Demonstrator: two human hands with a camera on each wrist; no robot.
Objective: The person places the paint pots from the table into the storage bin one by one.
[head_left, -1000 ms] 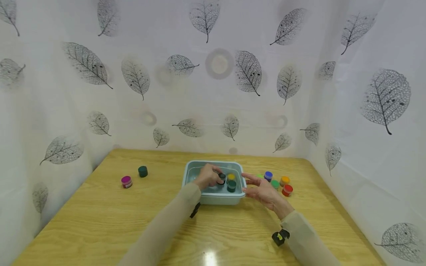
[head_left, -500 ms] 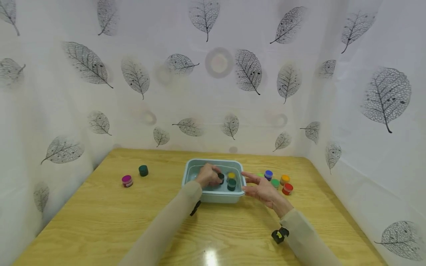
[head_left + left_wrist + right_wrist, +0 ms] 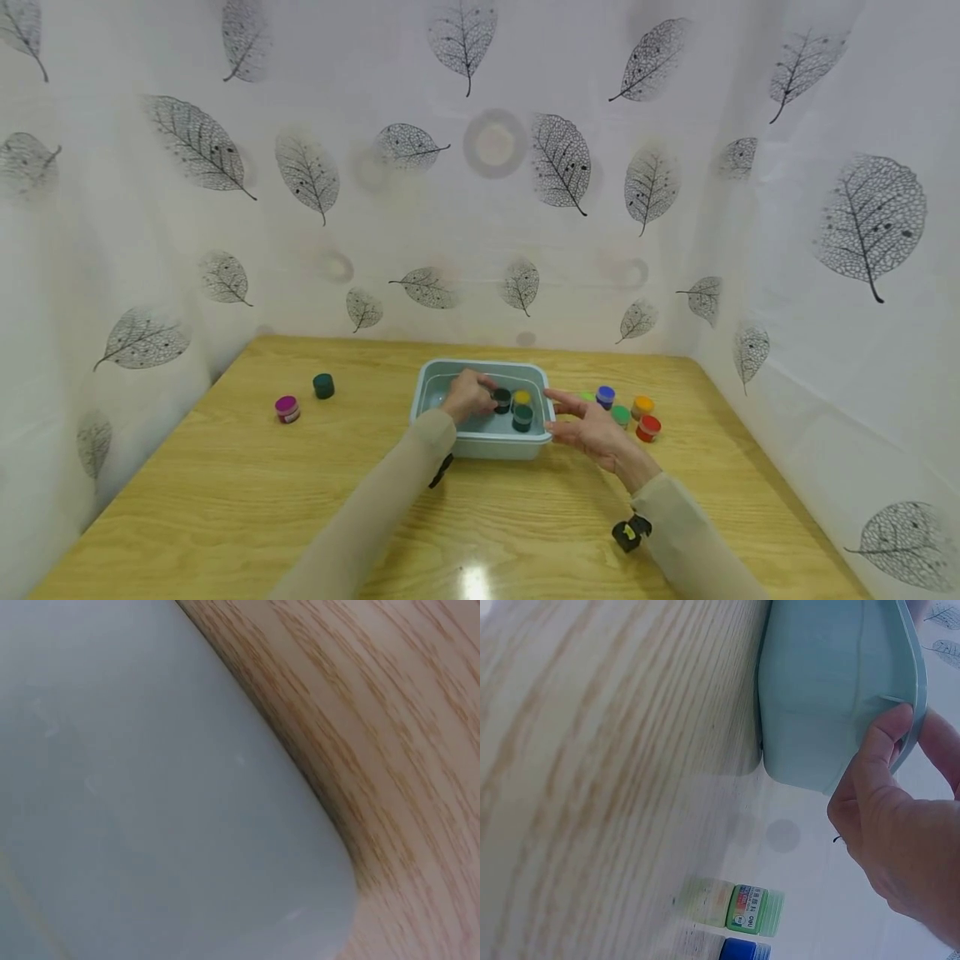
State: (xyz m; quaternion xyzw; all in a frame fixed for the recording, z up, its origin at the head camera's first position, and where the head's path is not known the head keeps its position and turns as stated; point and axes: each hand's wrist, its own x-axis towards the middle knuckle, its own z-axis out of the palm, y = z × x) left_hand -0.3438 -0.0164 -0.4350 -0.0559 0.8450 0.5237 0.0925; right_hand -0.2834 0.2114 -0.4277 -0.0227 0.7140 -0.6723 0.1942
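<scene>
A pale blue plastic tub (image 3: pixel 495 448) stands on the wooden table. Inside it, toward the right, are a black-lidded paint jar (image 3: pixel 502 401), a yellow-lidded jar (image 3: pixel 521 397) and a dark green jar (image 3: pixel 522 418). My left hand (image 3: pixel 467 395) reaches into the tub, with thumb and index fingertips right at the left side of the black-lidded jar. At the tub's right end, my right hand (image 3: pixel 592 429) pinches the rim; in the right wrist view its thumb (image 3: pixel 892 724) presses the wall below the rim. The left wrist view holds only the tub's outer wall (image 3: pixel 165 780) and wood grain.
Several paint jars stand right of the tub, among them a blue one (image 3: pixel 605 397), an orange one (image 3: pixel 642 407) and a red one (image 3: pixel 648 428). On the left are a magenta jar (image 3: pixel 287 409) and a dark teal jar (image 3: pixel 323 386). A leaf-print curtain (image 3: pixel 480 250) surrounds the table.
The left fingers have loosened from around the black-lidded jar, which now shows more fully to their right, upright in the tub. The right hand stays at the rim.
</scene>
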